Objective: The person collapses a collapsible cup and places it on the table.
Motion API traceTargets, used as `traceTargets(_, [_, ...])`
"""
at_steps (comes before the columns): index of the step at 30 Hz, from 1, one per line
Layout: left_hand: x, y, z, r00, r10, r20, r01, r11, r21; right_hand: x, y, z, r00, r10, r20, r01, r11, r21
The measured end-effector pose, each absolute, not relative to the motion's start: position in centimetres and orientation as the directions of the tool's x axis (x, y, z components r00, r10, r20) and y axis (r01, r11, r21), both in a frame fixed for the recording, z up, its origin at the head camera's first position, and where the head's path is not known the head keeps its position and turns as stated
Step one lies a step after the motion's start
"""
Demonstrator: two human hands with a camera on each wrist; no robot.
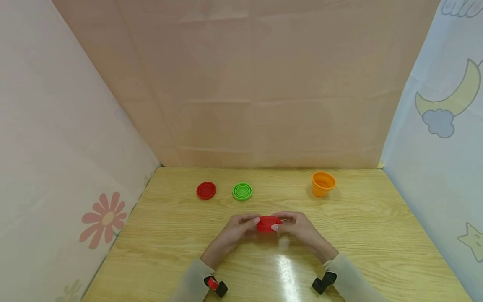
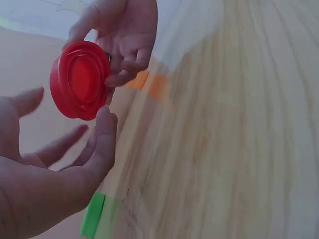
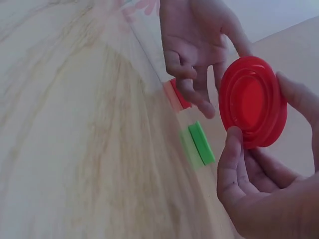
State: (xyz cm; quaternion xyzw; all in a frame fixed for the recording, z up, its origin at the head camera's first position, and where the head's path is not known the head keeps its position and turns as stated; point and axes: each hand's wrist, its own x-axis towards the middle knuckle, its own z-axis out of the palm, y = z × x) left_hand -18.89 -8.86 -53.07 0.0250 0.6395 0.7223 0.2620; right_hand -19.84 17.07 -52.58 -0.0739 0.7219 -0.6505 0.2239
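1. Landmark: orange cup [image 1: 320, 190], standing upright. Red disc [image 1: 266, 224], a flat, ringed piece, is left of that cup and nearer the wearer, apparently held just above the tabletop [image 1: 377, 239].
2. From my remote seat I read the right hand [image 1: 303, 230] as pinching the red disc by its rim, thumb on one side, fingers on the other.
3. Left hand [image 1: 235, 230]: fingers parted and loosely bent about the disc's far-left side from the cup. One fingertip is at or just beside the rim; I can't tell whether it bears any load.
4. Risk, my judgement: the rim looks smooth and the pinch slight, so an uneven push from the left fingers could twist the disc loose. Squeezing off-centre could fold one side.
5. Left of the orange cup, roughly level with it, lie a green disc [image 1: 242, 191] and, farther out, a dark red disc [image 1: 206, 191]. A forward drift might clip the green one.
6. Edges: back wall [image 1: 279, 84] close behind the cup; right wall [image 1: 441, 167] well to its right. Most room I see is on the cup's near side.
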Motion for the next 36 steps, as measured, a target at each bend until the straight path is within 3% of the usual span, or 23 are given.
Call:
traceTargets(8, [-18.9, -9.3, -52.9, -0.900, 0.429, -0.072, -0.049, 0.064, 0.997, -19.9, 17.2, -52.3, -0.880, -0.382, -0.282, 0.276, 0.072, -0.959])
traceTargets(15, [-18.9, -9.0, -52.9, -0.923, 0.385, -0.003, 0.053, 0.137, 0.989, -19.9, 17.4, -52.1, -0.855, -0.426, -0.295, 0.298, 0.060, -0.953])
traceTargets(27, [-18.8, -9.0, -52.8, -0.941, 0.333, 0.063, 0.137, 0.204, 0.969, -20.2, 17.9, -51.7, -0.777, -0.576, -0.253, 0.312, -0.004, -0.950])
traceTargets(32, [-18.9, -9.2, -52.7, -0.941, 0.339, 0.015, 0.087, 0.198, 0.976, -20.1, 18.0, -51.3, -0.821, -0.529, -0.216, 0.243, 0.019, -0.970])
traceTargets(36, [-19.1, -9.4, -52.7, -0.931, 0.362, -0.041, -0.008, 0.094, 0.996, -20.1, 18.1, -51.3, -0.853, -0.484, -0.194, 0.233, -0.021, -0.972])
